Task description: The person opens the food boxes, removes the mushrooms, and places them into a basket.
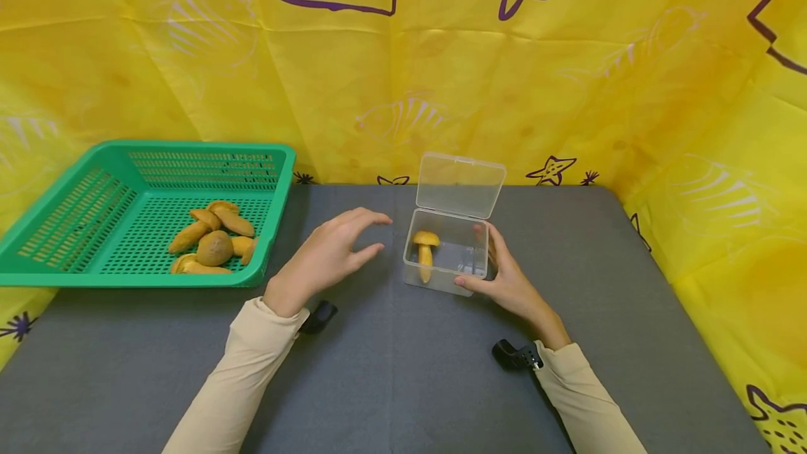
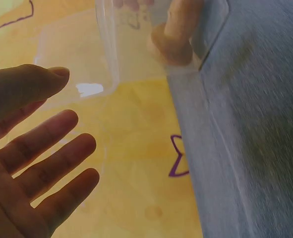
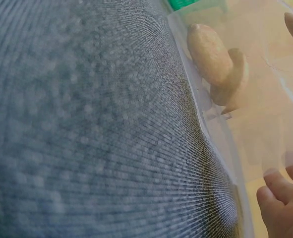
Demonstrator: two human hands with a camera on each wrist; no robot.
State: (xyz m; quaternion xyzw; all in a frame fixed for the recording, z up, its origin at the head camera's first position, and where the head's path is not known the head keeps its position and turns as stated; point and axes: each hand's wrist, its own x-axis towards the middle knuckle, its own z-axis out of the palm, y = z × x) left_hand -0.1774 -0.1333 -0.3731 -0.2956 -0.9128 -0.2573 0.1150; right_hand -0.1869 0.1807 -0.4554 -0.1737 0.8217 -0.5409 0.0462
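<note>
A small clear plastic box (image 1: 446,281) stands on the grey table, its hinged lid (image 1: 460,186) raised at the back. Inside, toward the left wall, lies one yellow-brown mushroom (image 1: 426,258), cap to the back; its stem and cap also show through the plastic in the right wrist view (image 3: 209,55). My right hand (image 1: 507,279) holds the box at its right side, thumb at the front corner and fingers round the far side. To the left of the box, apart from it, my left hand (image 1: 330,251) hovers with fingers spread and nothing in them.
At the left sits a green slotted basket (image 1: 276,223) with several mushrooms (image 1: 214,248) piled in its right part. Behind the grey table (image 1: 391,370) hangs a yellow patterned cloth (image 1: 340,76), which also runs down the right side. Each wrist wears a black camera (image 1: 318,317).
</note>
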